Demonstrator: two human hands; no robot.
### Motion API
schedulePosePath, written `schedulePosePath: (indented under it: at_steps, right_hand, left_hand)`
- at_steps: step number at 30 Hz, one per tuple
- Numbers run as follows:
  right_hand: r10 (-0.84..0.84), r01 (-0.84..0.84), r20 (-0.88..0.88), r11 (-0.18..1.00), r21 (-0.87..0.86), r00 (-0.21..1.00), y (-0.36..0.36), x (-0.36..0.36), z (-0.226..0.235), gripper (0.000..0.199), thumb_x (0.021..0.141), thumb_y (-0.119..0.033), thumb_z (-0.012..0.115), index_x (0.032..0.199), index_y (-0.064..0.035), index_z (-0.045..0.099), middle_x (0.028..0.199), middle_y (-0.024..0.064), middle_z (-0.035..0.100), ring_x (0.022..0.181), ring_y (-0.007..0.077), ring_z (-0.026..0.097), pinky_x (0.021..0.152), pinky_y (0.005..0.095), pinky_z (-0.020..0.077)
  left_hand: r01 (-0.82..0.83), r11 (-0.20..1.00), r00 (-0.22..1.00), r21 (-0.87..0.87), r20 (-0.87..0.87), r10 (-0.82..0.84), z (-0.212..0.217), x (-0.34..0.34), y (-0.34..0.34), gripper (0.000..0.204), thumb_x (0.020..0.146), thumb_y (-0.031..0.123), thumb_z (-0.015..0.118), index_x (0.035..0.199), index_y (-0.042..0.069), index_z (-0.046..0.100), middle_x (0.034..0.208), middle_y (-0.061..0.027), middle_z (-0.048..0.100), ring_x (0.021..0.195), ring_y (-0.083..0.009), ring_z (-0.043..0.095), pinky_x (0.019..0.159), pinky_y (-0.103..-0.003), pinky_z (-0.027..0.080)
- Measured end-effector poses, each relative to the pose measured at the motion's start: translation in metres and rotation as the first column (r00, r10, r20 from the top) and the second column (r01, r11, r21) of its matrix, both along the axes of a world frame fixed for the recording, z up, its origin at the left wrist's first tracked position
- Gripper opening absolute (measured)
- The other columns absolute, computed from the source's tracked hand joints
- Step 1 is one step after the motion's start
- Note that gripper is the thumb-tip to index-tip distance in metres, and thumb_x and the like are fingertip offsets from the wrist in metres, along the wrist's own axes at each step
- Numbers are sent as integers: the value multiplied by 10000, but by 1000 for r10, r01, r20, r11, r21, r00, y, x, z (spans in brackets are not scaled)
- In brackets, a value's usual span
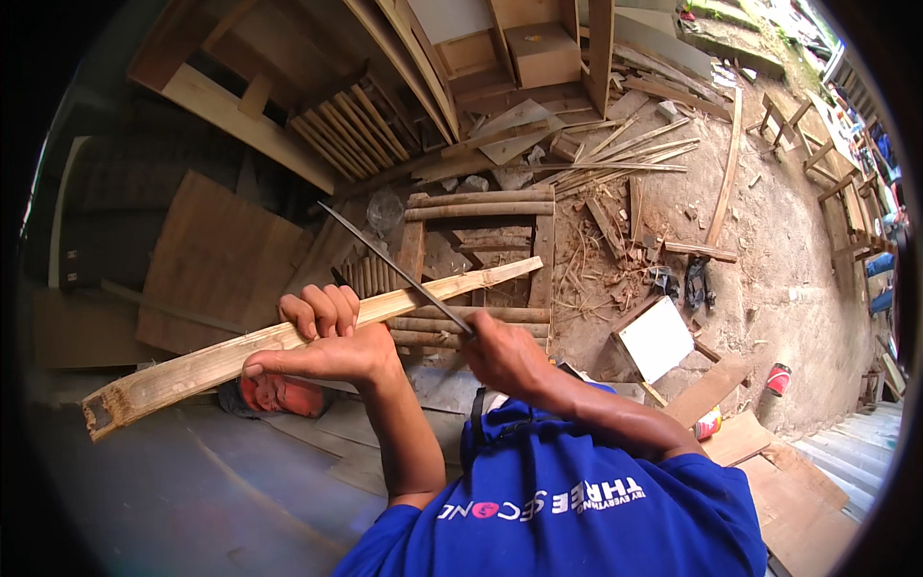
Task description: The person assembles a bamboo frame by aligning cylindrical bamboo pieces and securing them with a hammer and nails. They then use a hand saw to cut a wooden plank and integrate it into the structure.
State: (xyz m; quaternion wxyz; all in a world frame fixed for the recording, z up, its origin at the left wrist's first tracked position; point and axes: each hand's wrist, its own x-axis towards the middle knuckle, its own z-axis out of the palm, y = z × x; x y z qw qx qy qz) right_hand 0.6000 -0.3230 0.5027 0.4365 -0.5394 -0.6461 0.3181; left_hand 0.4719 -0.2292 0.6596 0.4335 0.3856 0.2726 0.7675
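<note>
My left hand (332, 341) is closed around a long split bamboo strip (207, 367), with the thumb lying along its near side. The strip slants from a thick, rough end at lower left to a narrow tip at upper right. My right hand (510, 358) is a closed fist around the grip of a long knife (373, 245); the fingers hide that grip. Its thin dark blade points up and left, crossing the strip between my left hand and the narrow tip. Whether the edge touches the bamboo, I cannot tell.
Below the strip lies a bamboo frame (481, 204) on the dirt floor. Thin strips (625, 165) and shavings (582, 279) are scattered to its right. Wooden cabinets (548, 58) stand at the back. A white panel (656, 341) and a red can (778, 379) are at right.
</note>
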Motion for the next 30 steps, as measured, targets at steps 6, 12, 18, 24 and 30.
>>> schedulePosePath:
  at_steps: [6,12,18,24,30]
  right_hand:
    - [-101,140,166,960,-241,981,-2,4,-3,208,876,-165,568,935,-23,429,770,253,630,687,443,631,588,531,491]
    - [-327,388,230,865,-318,917,-5,19,-53,171,889,-144,532,921,-18,421,729,259,623,681,466,624,560,546,489]
    - [-247,263,117,953,-152,962,-28,29,-115,229,868,-195,599,933,-16,471,709,279,604,697,484,599,598,543,475]
    - [-313,407,296,844,-349,902,-21,61,-142,283,866,-212,589,917,43,480,762,317,623,757,504,612,667,554,496]
    - [-254,264,74,934,-241,964,-16,35,-74,239,852,-138,606,925,26,448,698,270,606,702,475,605,620,525,487]
  left_hand:
    - [-30,1000,998,2,56,30,-4,-6,-1,726,784,880,255,608,176,226,473,40,204,396,-72,151,407,-234,111]
    - [-22,1000,997,-22,75,23,-6,-11,-2,713,804,862,261,606,179,225,470,40,205,389,-70,138,407,-229,116]
    - [-25,999,999,-22,20,25,-7,-15,-3,732,770,889,273,594,179,255,493,39,231,405,-70,177,423,-229,132]
    - [47,999,997,-5,54,-47,-8,-18,6,742,763,896,262,628,167,281,499,34,241,408,-74,200,425,-232,144]
    - [243,962,956,124,136,-259,-9,-9,18,635,843,775,408,767,144,419,647,13,370,564,-116,355,539,-252,295]
